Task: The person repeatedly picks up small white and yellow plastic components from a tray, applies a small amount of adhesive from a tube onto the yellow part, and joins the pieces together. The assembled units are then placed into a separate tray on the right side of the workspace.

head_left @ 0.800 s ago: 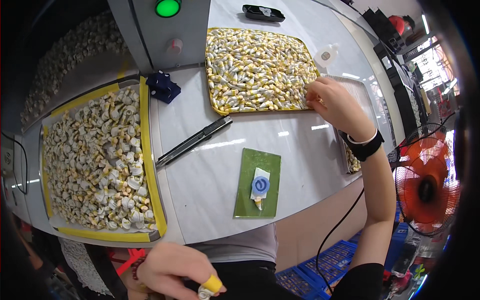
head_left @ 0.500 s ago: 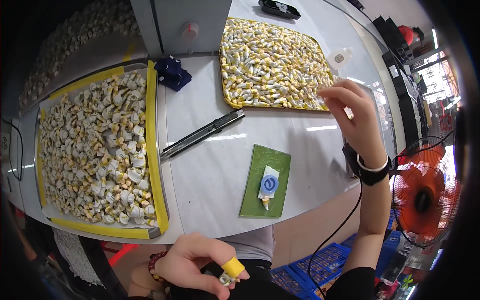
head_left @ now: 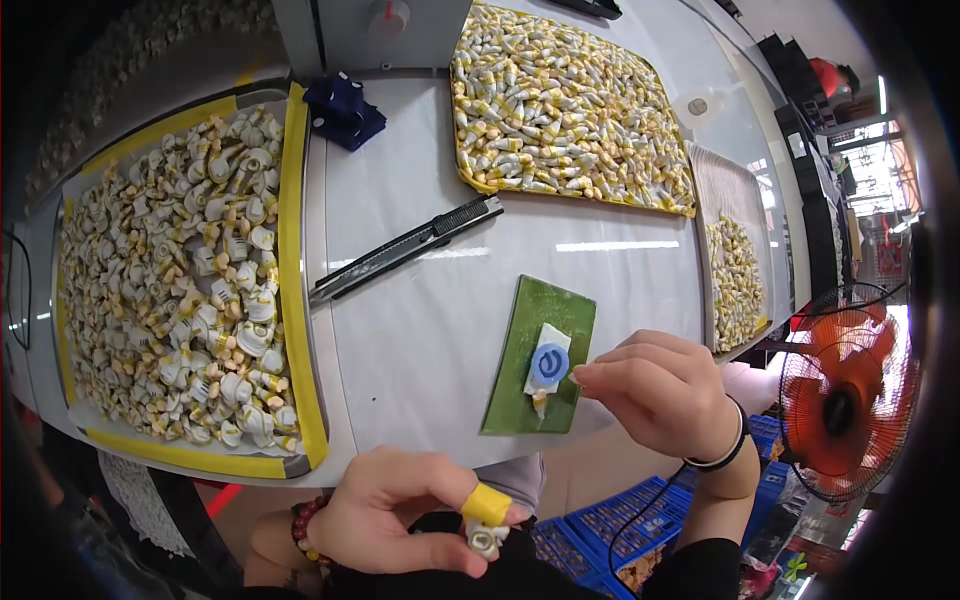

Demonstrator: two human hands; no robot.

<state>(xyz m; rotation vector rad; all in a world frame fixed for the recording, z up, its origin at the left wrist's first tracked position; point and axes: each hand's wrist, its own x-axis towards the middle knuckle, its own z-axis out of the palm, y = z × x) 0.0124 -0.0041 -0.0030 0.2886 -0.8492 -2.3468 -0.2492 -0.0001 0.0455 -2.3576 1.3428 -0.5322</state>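
Observation:
At the lower edge my left hand (head_left: 405,505) pinches a small white piece with a round hollow (head_left: 484,541) between thumb and index finger. Yellow tape (head_left: 487,505) wraps that index finger. My right hand (head_left: 665,395) is closed in a pinch just right of a round blue piece (head_left: 550,364); whatever its fingertips hold is too small to make out. The blue piece sits on a white pad (head_left: 533,384) on a green board (head_left: 535,310). A small white and yellow part (head_left: 540,405) lies just below the blue piece.
A tray of white figurine parts with a yellow taped rim (head_left: 310,400) stands left. Behind lies a tray of small white-and-yellow parts (head_left: 570,110); a part-filled tray (head_left: 725,180) is at right. A utility knife (head_left: 410,247) and dark blue cloth (head_left: 343,110) lie between. An orange fan (head_left: 848,395) stands right.
My right hand has come down and left from the far tray's right corner to beside the blue piece. My left hand still holds the white piece, and the view has shifted slightly.

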